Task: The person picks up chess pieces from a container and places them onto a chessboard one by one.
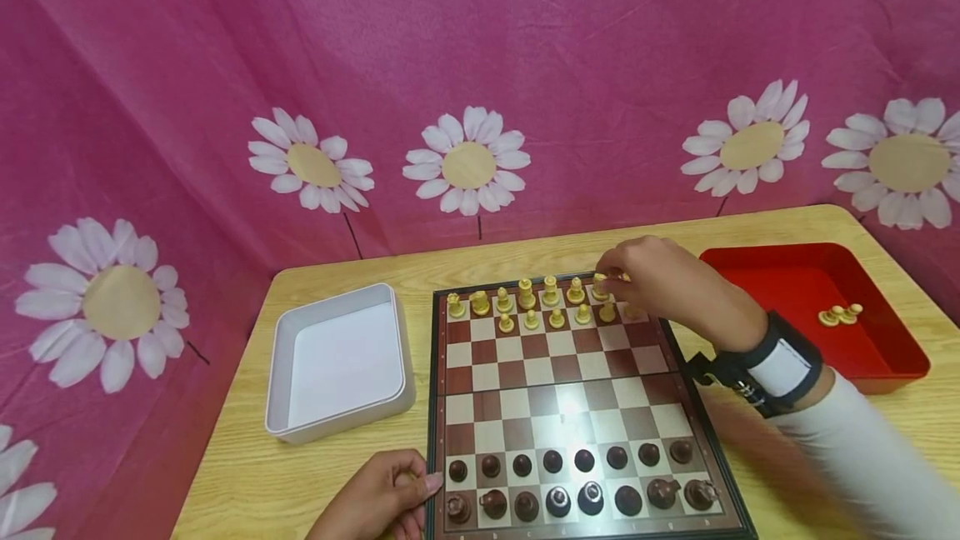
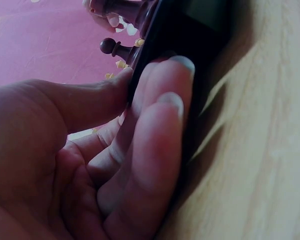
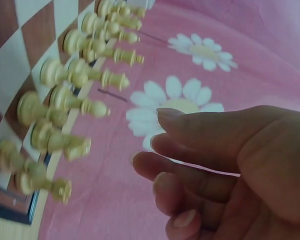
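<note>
A folding chessboard [image 1: 555, 373] lies on the wooden table. My left hand [image 1: 382, 494] grips its near left edge, thumb on the rim and fingertips [image 2: 157, 135] against the underside. Dark pieces [image 1: 590, 497] fill the two near rows. Cream pieces [image 1: 527, 294] stand in the two far rows; the pawn row has a gap at its left end. My right hand [image 1: 660, 282] hovers by the far right corner, partly hiding pieces there. In the right wrist view, its fingers are loosely bent with nothing between them, apart from a cream rook [image 3: 60, 190] and pawn [image 3: 20, 165].
A red tray [image 1: 780, 357] to the right of the board holds a few cream pawns [image 1: 842, 315] lying together. To the left stands a white tray [image 1: 341, 365] with nothing in it. A pink flowered cloth [image 1: 600, 107] hangs behind the table [image 1: 247, 457].
</note>
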Demonstrator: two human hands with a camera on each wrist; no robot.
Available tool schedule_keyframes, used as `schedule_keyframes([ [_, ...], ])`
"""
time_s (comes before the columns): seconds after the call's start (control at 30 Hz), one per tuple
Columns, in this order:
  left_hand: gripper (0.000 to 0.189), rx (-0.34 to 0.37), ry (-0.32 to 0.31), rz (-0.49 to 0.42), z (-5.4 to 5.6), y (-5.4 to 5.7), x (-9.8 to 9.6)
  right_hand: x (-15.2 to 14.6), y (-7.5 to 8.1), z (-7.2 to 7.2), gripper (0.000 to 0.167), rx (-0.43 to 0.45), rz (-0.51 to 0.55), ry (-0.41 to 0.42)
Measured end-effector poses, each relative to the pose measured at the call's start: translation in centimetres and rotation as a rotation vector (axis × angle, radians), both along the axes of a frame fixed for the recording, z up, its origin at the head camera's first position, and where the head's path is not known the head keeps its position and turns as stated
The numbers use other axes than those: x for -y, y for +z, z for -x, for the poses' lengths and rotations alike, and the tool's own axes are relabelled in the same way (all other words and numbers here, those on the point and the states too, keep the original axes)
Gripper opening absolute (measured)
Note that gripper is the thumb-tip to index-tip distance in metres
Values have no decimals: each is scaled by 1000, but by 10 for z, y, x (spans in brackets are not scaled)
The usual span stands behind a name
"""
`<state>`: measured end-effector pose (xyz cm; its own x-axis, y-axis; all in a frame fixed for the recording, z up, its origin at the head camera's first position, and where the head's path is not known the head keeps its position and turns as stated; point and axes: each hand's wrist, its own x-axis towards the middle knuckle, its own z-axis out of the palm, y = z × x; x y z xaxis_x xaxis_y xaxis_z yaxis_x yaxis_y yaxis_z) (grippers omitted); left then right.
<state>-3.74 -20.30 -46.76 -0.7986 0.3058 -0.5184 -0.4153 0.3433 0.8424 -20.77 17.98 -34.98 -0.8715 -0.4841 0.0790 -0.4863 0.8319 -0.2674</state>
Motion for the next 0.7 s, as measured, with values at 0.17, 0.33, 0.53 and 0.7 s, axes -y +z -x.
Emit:
schedule_keyframes([
  [0.17, 31, 2, -1, -4, 0, 0, -1, -20, 2, 0, 20, -11, -1, -10],
  [0.33, 31, -2, -1, -4, 0, 0, 0, -41, 3, -4, 27, -24, -3, -55],
  [0.53, 31, -1, -1, -10, 1, 0, 0, -66, 2, -6, 32, 3, -11, -101],
  [0.7, 31, 4, 3, -12, 0, 1, 1, -88, -1, -9, 30, 3, -17, -129],
])
